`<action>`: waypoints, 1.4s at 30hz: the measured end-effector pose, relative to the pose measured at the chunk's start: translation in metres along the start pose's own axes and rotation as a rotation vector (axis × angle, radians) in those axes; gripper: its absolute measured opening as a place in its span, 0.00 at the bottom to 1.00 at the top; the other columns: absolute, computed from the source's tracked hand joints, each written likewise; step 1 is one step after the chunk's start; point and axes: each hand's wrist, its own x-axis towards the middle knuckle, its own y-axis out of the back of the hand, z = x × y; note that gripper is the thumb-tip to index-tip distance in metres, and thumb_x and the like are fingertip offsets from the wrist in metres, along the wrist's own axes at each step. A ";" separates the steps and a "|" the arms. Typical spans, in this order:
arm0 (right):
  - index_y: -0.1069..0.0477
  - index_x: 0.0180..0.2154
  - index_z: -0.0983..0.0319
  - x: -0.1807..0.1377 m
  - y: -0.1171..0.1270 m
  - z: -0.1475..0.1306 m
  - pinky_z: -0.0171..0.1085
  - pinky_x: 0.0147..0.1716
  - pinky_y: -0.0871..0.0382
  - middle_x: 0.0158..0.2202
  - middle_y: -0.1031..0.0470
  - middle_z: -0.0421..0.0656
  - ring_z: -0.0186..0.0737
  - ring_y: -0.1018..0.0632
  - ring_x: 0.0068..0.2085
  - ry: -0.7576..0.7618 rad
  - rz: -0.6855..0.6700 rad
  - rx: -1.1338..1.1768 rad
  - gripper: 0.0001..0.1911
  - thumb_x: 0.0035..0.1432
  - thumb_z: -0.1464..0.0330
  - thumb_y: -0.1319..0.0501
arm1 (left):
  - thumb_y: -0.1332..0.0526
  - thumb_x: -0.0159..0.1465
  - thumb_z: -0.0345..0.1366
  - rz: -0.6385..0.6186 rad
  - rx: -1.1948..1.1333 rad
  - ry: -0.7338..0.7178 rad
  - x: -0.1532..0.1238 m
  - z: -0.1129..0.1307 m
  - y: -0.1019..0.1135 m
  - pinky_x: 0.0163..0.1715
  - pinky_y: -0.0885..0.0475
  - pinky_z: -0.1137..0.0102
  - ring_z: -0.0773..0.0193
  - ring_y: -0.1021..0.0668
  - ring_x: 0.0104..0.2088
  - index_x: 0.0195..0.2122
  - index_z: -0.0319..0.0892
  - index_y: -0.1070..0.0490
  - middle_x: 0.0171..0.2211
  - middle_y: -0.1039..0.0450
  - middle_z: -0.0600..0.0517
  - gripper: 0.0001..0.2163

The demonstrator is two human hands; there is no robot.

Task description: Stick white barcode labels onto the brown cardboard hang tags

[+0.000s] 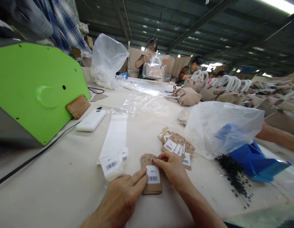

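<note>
A brown paper tag (151, 186) lies flat on the cream table (66, 190) right in front of me. A white barcode sticker (153, 174) sits on its middle. My left hand (120, 198) presses a fingertip against the sticker's left edge. My right hand (170, 169) pinches the tag's top right edge. To the left curls a white strip of barcode stickers (113, 160). Several stickered brown tags (176, 146) lie fanned out just beyond my right hand.
A green machine housing (35, 88) fills the left, with a white power bank (91, 120) and cable beside it. A white plastic bag (220, 126), a blue bag (256, 160) and scattered black fasteners (234, 177) lie right. Beige handbags (223, 90) and co-workers stand beyond.
</note>
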 end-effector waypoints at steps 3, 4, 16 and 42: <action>0.31 0.21 0.62 -0.002 0.000 0.001 0.32 0.21 0.41 0.17 0.30 0.37 0.34 0.31 0.21 -0.007 -0.020 0.102 0.06 0.41 0.67 0.37 | 0.54 0.55 0.18 -0.011 0.006 -0.003 0.002 0.000 0.002 0.24 0.26 0.71 0.65 0.21 0.26 0.46 0.40 0.30 0.47 0.23 0.48 0.22; 0.31 0.21 0.62 -0.002 0.000 0.002 0.32 0.21 0.40 0.17 0.30 0.37 0.33 0.31 0.21 -0.005 -0.029 0.137 0.07 0.41 0.66 0.37 | 0.54 0.55 0.19 -0.012 0.010 0.000 0.002 0.000 0.002 0.24 0.26 0.71 0.65 0.21 0.26 0.46 0.40 0.30 0.47 0.23 0.48 0.22; 0.30 0.22 0.63 -0.008 0.005 -0.001 0.33 0.21 0.37 0.18 0.29 0.38 0.33 0.29 0.21 -0.011 -0.075 0.350 0.13 0.35 0.60 0.36 | 0.54 0.57 0.19 -0.038 0.020 -0.007 -0.002 0.001 -0.001 0.24 0.26 0.68 0.62 0.21 0.27 0.50 0.39 0.32 0.47 0.23 0.45 0.22; 0.29 0.45 0.64 -0.041 -0.038 -0.025 0.41 0.37 0.28 0.36 0.22 0.47 0.43 0.23 0.37 0.613 -0.019 -0.166 0.14 0.60 0.67 0.47 | 0.51 0.61 0.24 -0.068 -0.115 0.025 -0.005 0.011 0.021 0.21 0.24 0.67 0.59 0.21 0.25 0.48 0.33 0.32 0.39 0.22 0.40 0.15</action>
